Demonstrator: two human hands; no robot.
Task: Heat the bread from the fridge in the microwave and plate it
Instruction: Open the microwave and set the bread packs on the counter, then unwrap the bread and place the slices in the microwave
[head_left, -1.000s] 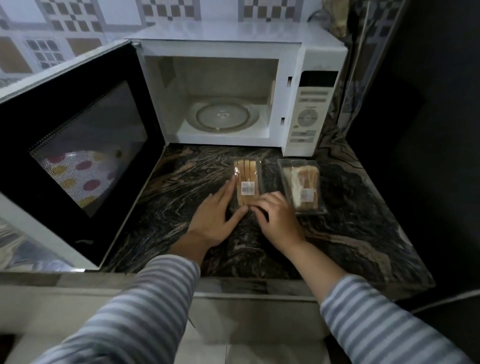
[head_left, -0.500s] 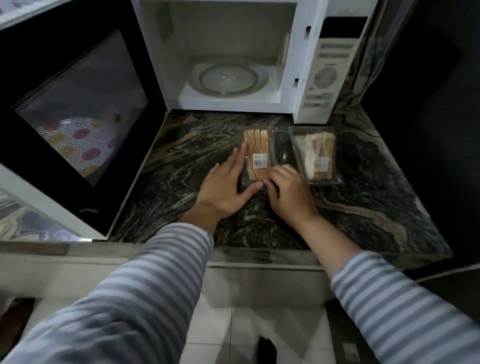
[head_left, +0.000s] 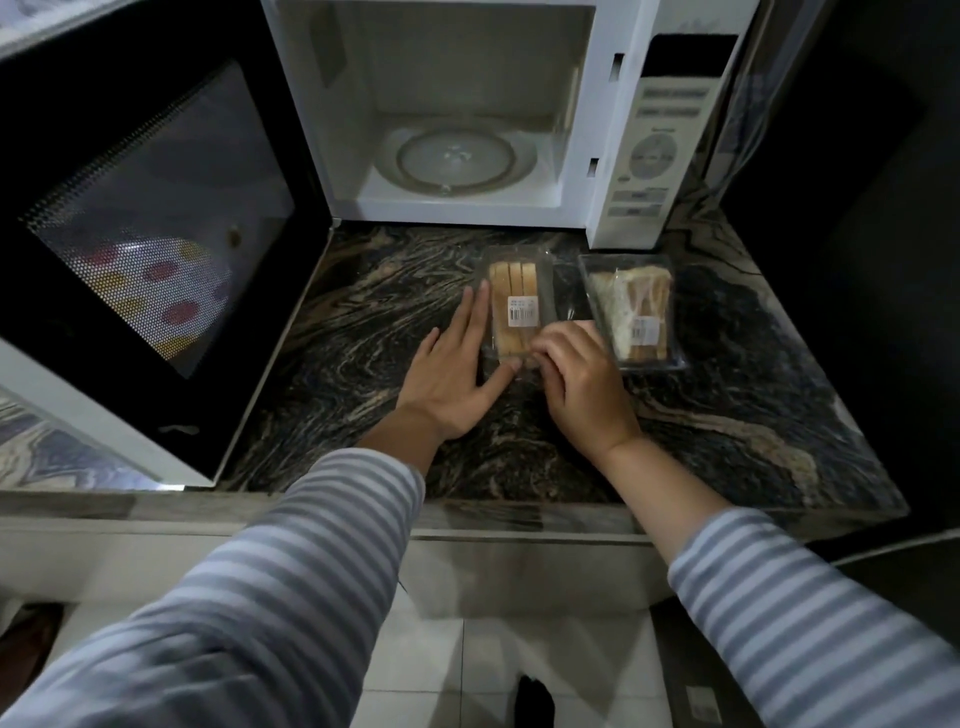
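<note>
where the dark veined stone counter (head_left: 332, 364) meets the appliance, a white microwave (head_left: 670, 156) stands at the back with its door (head_left: 156, 234) swung fully open to the left; cavity lit, glass turntable (head_left: 457, 156) bare.

item 1: bread pack (head_left: 514, 306), clear plastic tray holding tan slices set on edge, white barcode label (head_left: 522, 310) on top; lies flat on the counter just in front of the microwave opening.

item 2: second pack (head_left: 631, 312), clear tray with sandwich-like slices and a pale filling, small label near its near end; lies just beside the bread pack on its right, below the control panel (head_left: 654, 156), the two trays close but whether touching cannot be told.

item 3: left hand (head_left: 452, 374), spread flat, palm down, fingers extended along the left edge of the bread pack, thumb reaching across its near end; pressing against the pack rather than closed around it.

item 4: right hand (head_left: 582, 379), fingers curled, fingertips at the near right corner of the bread pack, apparently pinching the plastic wrap or lid edge; the exact grip is hidden by the knuckles.

item 5: striped grey-and-white sleeves (head_left: 291, 587) on both forearms, pushed back from the wrists.

item 6: door window, dotted mesh, showing a pale shape with coloured spots (head_left: 166, 291).

item 7: pale tiled floor (head_left: 431, 670) below the counter edge.
</note>
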